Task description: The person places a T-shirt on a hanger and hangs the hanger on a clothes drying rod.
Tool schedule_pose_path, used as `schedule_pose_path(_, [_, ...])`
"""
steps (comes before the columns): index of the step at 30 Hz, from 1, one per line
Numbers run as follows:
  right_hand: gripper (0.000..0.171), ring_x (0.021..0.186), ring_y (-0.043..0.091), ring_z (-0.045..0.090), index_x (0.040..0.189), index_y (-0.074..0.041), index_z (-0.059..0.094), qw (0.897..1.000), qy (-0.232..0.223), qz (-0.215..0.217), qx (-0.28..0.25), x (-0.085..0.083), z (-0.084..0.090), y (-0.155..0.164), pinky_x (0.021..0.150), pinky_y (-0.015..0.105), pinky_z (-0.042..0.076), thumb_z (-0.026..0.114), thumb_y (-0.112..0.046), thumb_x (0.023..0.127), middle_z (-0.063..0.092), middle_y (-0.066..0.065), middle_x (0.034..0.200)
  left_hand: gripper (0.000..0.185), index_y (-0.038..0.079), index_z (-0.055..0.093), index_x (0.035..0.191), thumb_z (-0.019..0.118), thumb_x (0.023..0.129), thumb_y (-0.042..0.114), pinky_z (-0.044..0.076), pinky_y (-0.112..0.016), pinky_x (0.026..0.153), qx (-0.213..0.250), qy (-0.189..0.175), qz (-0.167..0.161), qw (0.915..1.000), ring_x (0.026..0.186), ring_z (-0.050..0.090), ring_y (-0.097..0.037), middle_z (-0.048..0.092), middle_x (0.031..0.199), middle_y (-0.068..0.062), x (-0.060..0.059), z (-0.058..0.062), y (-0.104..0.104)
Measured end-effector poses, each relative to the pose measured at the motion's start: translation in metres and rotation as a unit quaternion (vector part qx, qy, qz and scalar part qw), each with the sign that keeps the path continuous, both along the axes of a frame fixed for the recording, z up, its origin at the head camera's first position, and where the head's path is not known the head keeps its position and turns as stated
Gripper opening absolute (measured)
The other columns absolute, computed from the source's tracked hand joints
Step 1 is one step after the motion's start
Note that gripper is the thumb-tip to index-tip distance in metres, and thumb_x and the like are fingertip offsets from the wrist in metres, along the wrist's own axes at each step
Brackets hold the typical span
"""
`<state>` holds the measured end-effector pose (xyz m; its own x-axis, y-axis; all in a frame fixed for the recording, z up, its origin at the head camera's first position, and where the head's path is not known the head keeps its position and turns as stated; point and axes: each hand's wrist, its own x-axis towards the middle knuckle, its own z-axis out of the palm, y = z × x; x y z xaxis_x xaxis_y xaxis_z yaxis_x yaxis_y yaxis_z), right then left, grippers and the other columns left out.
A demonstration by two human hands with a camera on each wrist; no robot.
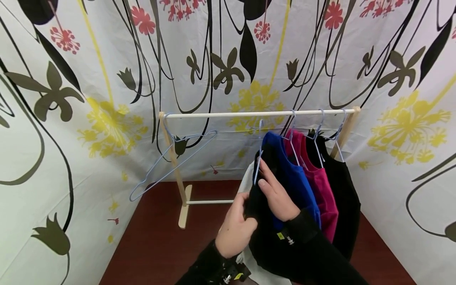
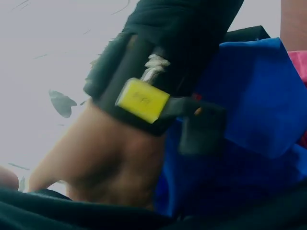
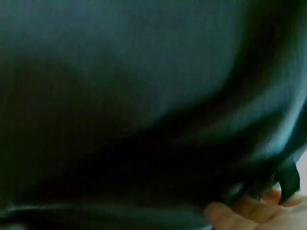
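Both hands are at a black garment (image 1: 254, 204) on a light blue wire hanger (image 1: 258, 166), whose hook shows just below the rail. Lower on its left edge, my left hand (image 1: 236, 227) grips the fabric, thumb toward the front. Higher up, my right hand (image 1: 279, 194) pinches the cloth beside the hanger's arm, fingertips right at the wire. The left wrist view looks across at a hand (image 2: 110, 158) in a dark sleeve, partly hidden by black cloth. Dark fabric (image 3: 120, 96) fills most of the right wrist view, with fingers (image 3: 230, 218) at its lower right.
A wooden rack with a white rail (image 1: 213, 115) stands on the dark red table (image 1: 142, 237). A bare blue hanger (image 1: 174, 168) hangs at its left end. Blue (image 1: 303, 182), pink (image 1: 325, 190) and black (image 1: 345, 198) tops hang at right. White cloth (image 1: 246, 178) shows behind the held garment.
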<state>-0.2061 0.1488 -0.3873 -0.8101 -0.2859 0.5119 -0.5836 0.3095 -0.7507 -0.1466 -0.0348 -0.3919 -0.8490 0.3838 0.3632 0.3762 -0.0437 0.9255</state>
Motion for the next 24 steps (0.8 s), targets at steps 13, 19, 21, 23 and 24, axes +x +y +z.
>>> schedule_pose_path(13, [0.058,0.153,0.019,0.017,0.163,-0.018,0.005,0.995,-0.034,-0.036,-0.083,-0.023,0.022,-0.002,0.120,0.044,0.018,0.031,-0.030,0.113,0.010,0.000,0.169,0.071,0.011,0.027,0.152,0.042,0.085,-0.004,0.035,-0.033,0.107,0.021,0.025,-0.034,0.9989,0.128,0.046,-0.014,0.040,0.150,-0.003,-0.021,0.009,0.041])
schedule_pose_path(19, [0.055,0.152,0.028,0.019,0.163,-0.012,0.008,0.993,-0.027,-0.022,-0.111,-0.041,0.017,0.006,0.120,0.045,0.015,0.026,-0.027,0.113,0.012,0.008,0.169,0.070,0.007,0.027,0.153,0.045,0.086,-0.001,0.037,-0.034,0.106,0.001,0.034,0.001,0.9994,0.126,0.048,-0.016,0.042,0.150,-0.008,-0.037,0.013,0.058])
schedule_pose_path(21, [0.054,0.151,0.030,0.020,0.163,-0.013,0.008,0.993,-0.030,-0.026,-0.115,-0.043,0.014,0.009,0.120,0.047,0.015,0.025,-0.026,0.113,0.012,0.009,0.168,0.070,0.007,0.026,0.154,0.045,0.087,0.000,0.037,-0.034,0.106,-0.008,0.028,0.003,0.9996,0.127,0.047,-0.017,0.040,0.151,-0.008,-0.040,0.012,0.061])
schedule_pose_path(23, [0.054,0.151,0.031,0.021,0.163,-0.013,0.009,0.992,-0.034,-0.033,-0.118,-0.046,0.010,0.011,0.119,0.049,0.016,0.025,-0.027,0.113,0.013,0.008,0.168,0.070,0.007,0.026,0.155,0.046,0.087,0.001,0.037,-0.034,0.106,-0.020,0.022,0.009,0.9995,0.126,0.048,-0.016,0.040,0.151,-0.008,-0.044,0.010,0.064])
schedule_pose_path(24, [0.054,0.151,0.032,0.021,0.163,-0.013,0.009,0.992,-0.035,-0.035,-0.119,-0.047,0.008,0.012,0.119,0.050,0.016,0.025,-0.027,0.113,0.013,0.008,0.168,0.070,0.007,0.026,0.155,0.046,0.088,0.001,0.037,-0.034,0.106,-0.021,0.020,0.009,0.9995,0.126,0.048,-0.016,0.040,0.151,-0.008,-0.046,0.008,0.066])
